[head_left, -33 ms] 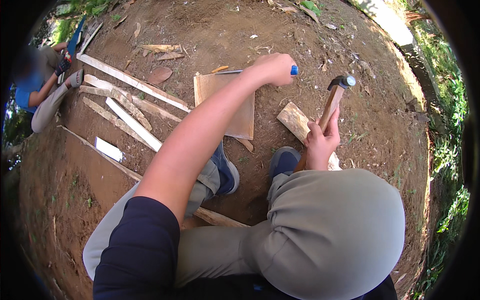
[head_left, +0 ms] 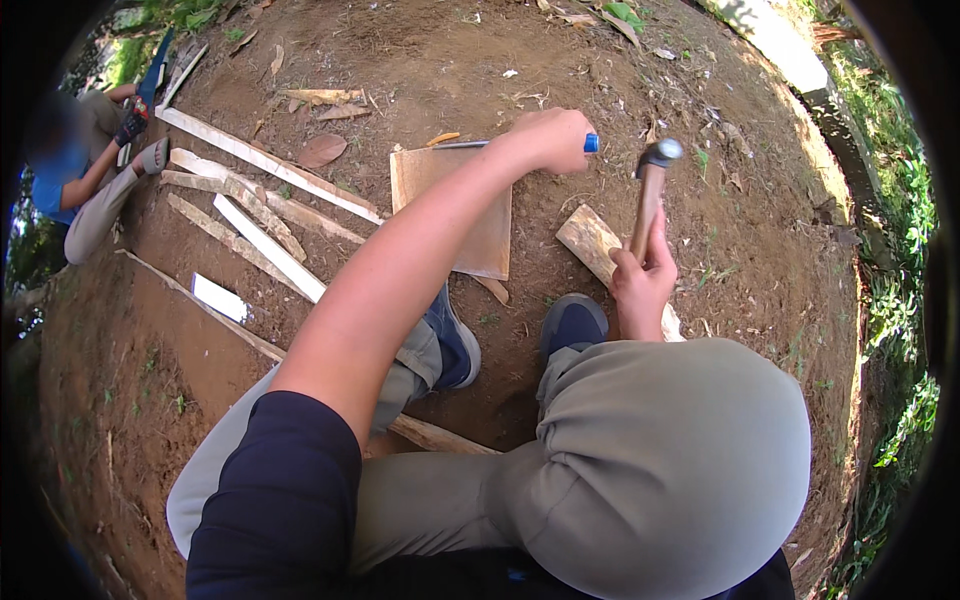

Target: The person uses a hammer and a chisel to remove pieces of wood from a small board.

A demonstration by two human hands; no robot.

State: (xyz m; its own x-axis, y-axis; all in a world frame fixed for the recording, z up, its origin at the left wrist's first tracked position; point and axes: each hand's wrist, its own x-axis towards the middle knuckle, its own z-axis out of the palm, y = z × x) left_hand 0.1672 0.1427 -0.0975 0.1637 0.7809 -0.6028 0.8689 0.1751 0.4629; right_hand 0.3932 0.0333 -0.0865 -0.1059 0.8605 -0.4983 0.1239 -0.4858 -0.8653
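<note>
My left hand [head_left: 553, 140] is closed round a blue-handled chisel [head_left: 592, 143], whose thin metal shaft points left along the far edge of a square wooden board [head_left: 485, 232]. My forearm hides part of the board and shaft. Lower and to the right, my right hand [head_left: 643, 290] grips the wooden handle of a hammer [head_left: 649, 205]. The hammer's head is raised to the right of the chisel's handle end, apart from it. A short rough wood piece [head_left: 588, 240] lies on the soil beside and partly behind my right hand.
Several wood strips [head_left: 265, 245] and a white block [head_left: 219, 298] lie on the brown soil at left. At far left, a person [head_left: 85, 170] sits with a blue saw [head_left: 153, 75]. My shoes [head_left: 575, 322] stand near the board. A pale concrete edge [head_left: 775, 45] runs along the right.
The hammer's head has swung left and slightly down, closer to the chisel's handle end. My left hand and the board show almost no movement.
</note>
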